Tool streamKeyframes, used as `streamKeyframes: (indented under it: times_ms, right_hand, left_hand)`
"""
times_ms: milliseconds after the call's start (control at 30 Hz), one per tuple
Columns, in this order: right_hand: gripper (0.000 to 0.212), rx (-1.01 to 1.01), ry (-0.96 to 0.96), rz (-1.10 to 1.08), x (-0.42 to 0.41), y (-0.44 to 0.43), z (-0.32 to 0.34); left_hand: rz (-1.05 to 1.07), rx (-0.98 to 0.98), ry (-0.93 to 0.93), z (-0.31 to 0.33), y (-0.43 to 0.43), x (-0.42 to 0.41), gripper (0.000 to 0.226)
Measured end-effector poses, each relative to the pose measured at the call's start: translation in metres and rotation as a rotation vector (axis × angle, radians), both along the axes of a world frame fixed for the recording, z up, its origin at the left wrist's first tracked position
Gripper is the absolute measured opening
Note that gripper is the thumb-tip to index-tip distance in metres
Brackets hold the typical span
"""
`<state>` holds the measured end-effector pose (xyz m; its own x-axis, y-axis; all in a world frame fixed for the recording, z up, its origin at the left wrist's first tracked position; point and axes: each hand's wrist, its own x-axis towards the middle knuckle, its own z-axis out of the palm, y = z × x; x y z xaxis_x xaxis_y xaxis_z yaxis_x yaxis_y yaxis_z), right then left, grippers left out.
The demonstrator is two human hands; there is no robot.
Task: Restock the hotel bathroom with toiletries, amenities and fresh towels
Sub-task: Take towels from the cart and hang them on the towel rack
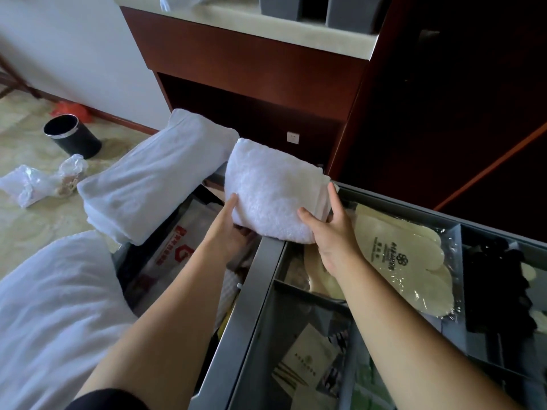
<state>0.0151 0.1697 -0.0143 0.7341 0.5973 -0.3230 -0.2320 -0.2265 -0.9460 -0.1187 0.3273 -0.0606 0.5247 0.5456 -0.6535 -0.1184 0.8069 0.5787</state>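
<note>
Both arms reach forward over a grey housekeeping cart (257, 294), and between them they hold a folded white towel (272, 187). The left hand (229, 223) cups the towel's near left corner from below, thumb laid up against its side. The right hand (331, 229) grips the near right corner, thumb on top and index finger stretched up along the folded edge. The towel sits over the cart's far left corner, its underside resting on the grey dividing rail there.

Just right of the towel, in the tray's far compartment, lie cream slippers sealed in clear plastic (405, 255) with a dark printed logo. Nearer the person, a compartment holds printed paper packets (310, 359). Black items fill the compartment toward the right edge; what they are cannot be told.

Left of the rail, a lower bin holds a white pack with red lettering (174, 247). A stack of folded white linen (154, 176) lies on the cart's left side, and more white linen (56, 315) bulges at the near left.

On the floor beyond stand a black wastebin (72, 136) and crumpled plastic bags (38, 182). A dark wooden cabinet with a pale tabletop (281, 28) rises behind the cart.
</note>
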Motion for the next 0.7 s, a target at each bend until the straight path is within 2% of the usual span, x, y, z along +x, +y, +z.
streamKeyframes:
  times_ms: [133, 333, 433, 533, 700]
  right_hand:
    - [0.096, 0.055, -0.009, 0.010, 0.002, 0.007, 0.000]
    - [0.081, 0.045, -0.101, 0.113, 0.002, 0.004, 0.021]
    - [0.079, 0.071, -0.137, 0.137, 0.005, -0.005, 0.033]
    - [0.078, 0.101, -0.152, 0.141, 0.008, -0.018, 0.045]
    - [0.077, 0.177, -0.093, 0.146, 0.016, -0.050, 0.055]
  left_hand:
    - [0.081, 0.052, -0.059, -0.006, 0.005, -0.005, 0.064]
    - [0.114, 0.160, -0.047, 0.009, 0.027, -0.027, 0.052]
    - [0.027, 0.226, -0.017, 0.034, 0.032, -0.036, 0.050]
    - [-0.112, 0.295, 0.024, 0.059, 0.032, -0.040, 0.059]
    - [-0.314, 0.493, 0.102, 0.089, 0.024, -0.039, 0.058]
